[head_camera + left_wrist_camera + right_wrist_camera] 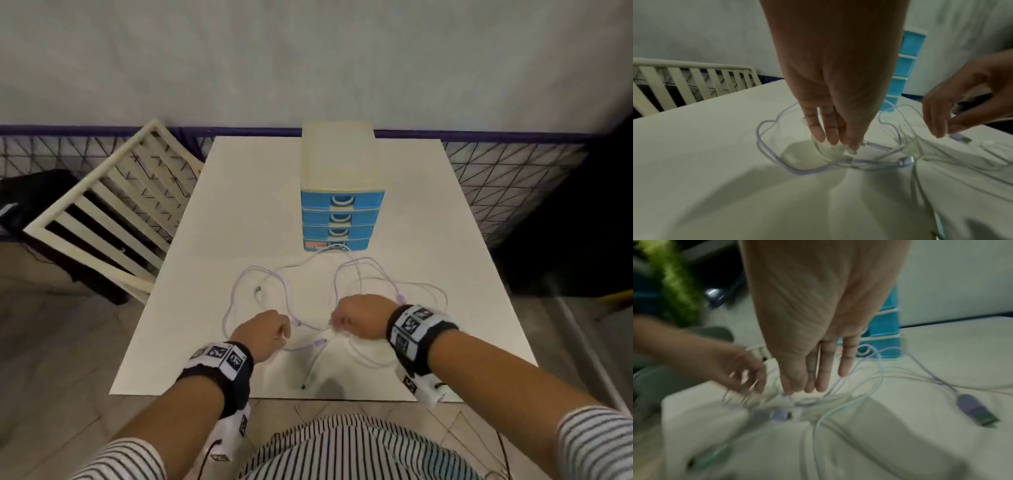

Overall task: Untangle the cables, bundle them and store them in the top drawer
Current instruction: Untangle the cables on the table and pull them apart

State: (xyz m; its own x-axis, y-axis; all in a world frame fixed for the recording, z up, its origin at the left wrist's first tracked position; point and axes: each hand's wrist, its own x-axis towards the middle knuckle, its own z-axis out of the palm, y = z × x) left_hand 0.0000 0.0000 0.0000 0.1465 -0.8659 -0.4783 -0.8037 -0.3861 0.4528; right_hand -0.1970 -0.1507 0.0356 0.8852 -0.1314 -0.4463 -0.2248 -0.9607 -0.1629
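Reaching into the tangle of thin lilac and white charging cables (305, 301), your two hands work over the near middle of the white rectangular desk (219, 212). The cables lie loose in overlapping loops on the desk, spread from the foot of the cream plastic drawer unit with four blue drawers (342, 192) back to the near edge, where one plug end (307, 380) points toward you.

Your left hand (265, 334) hangs fingers-down over the left loop; in the left wrist view its fingertips (830, 139) touch down inside that loop, straight and closed on nothing that can be seen. Your right hand (359, 320) faces it, just beside the central crossing; whether its grip pinches a strand or only touches it cannot be told, since the right wrist view is blurred. A lilac USB plug (976, 410) lies free to the right of that hand.

The crossing point of the strands lies between the two hands, nearer the right one, and the strands run mainly left to right there. A judgement: pulling apart along that line should open the knot. All four drawers are shut, and the top drawer (342, 200) stands well beyond both hands.
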